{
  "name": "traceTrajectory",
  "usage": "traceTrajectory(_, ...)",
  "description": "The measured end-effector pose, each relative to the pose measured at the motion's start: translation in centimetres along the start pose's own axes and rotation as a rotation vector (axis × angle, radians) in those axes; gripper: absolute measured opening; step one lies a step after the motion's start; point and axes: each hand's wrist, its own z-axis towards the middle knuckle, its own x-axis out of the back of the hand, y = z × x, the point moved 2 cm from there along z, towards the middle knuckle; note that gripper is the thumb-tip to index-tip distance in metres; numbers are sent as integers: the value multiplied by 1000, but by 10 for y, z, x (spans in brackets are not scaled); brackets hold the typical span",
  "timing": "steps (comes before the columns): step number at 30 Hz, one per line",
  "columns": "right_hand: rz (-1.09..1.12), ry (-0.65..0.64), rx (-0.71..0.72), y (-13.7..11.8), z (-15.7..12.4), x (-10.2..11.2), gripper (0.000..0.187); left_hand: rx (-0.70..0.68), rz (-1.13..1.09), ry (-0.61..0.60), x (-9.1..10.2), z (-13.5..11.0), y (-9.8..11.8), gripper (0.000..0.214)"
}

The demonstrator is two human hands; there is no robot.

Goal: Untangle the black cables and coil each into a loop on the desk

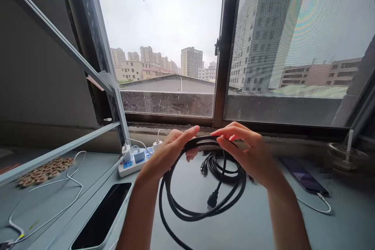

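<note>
A thick black cable (pixel 187 215) hangs in loose loops between my two hands, above the table. My left hand (pixel 175 149) grips the upper left of the loops, thumb on top and fingertips showing behind them. At the upper right, my right hand (pixel 247 146) pinches the same loops between thumb and fingers. From near the right hand a strand runs down to a black plug (pixel 213 199), which hangs inside the loops. One length of cable trails out of view at the bottom. Behind it lies a second coiled black cable (pixel 215 164) with its own connectors, partly covered by the held loops.
A white power strip (pixel 133 167) with chargers stands at left, beside a dark-screened phone (pixel 102 216). To the right lie another phone (pixel 306 175) on a charging cord and a lidded cup with a straw (pixel 347 158). A metal frame (pixel 73 56) slants across the left; the window runs behind the table.
</note>
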Motion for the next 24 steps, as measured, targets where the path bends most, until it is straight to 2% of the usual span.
traceTrajectory(5, 13, 58, 6, 1, -3, 9, 20, 85, -138, -55, -2, 1, -2, 55)
traceTrajectory(10, 6, 155, 47, 8, -4, 20, 20, 91, -89, 42, 13, 3, -6, 49)
traceTrajectory(13, 78, 86, 48, 11, -4, 19, 21, 30, -35, 40, 15, 3, -5, 48)
traceTrajectory(15, 137, 3, -9, 11, -4, 14, 25, -5, 28, 36, 11, 1, -4, 48)
traceTrajectory(20, 113, -183, -140, 12, -2, -1, 40, -61, 139, 144, 3, 0, -2, 44)
traceTrajectory(22, 81, -197, -133, 13, 0, -3, 38, -71, 124, 162, 5, 2, -3, 44)
traceTrajectory(24, 25, -152, -113, 15, 1, -3, 34, -83, 107, 162, 6, 3, -4, 47)
